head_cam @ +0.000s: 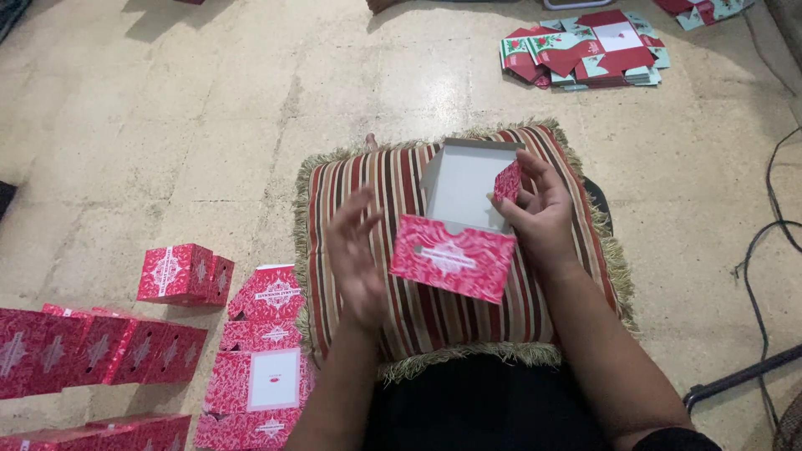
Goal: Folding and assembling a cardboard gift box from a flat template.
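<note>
A red patterned cardboard box (452,255) with a white inside stands half folded over a striped cushion (401,179) on my lap. My right hand (539,209) holds the box at its right side, fingers on a small red side flap. My left hand (355,255) is blurred, fingers spread, just left of the box and not touching it. The box's lid is raised open toward the far side.
Several finished red boxes (180,273) sit on the tiled floor at the left. Flat red box blanks (259,367) lie stacked beside the cushion. Another pile of flat red and green blanks (589,50) lies far right. Black cables (764,242) run along the right.
</note>
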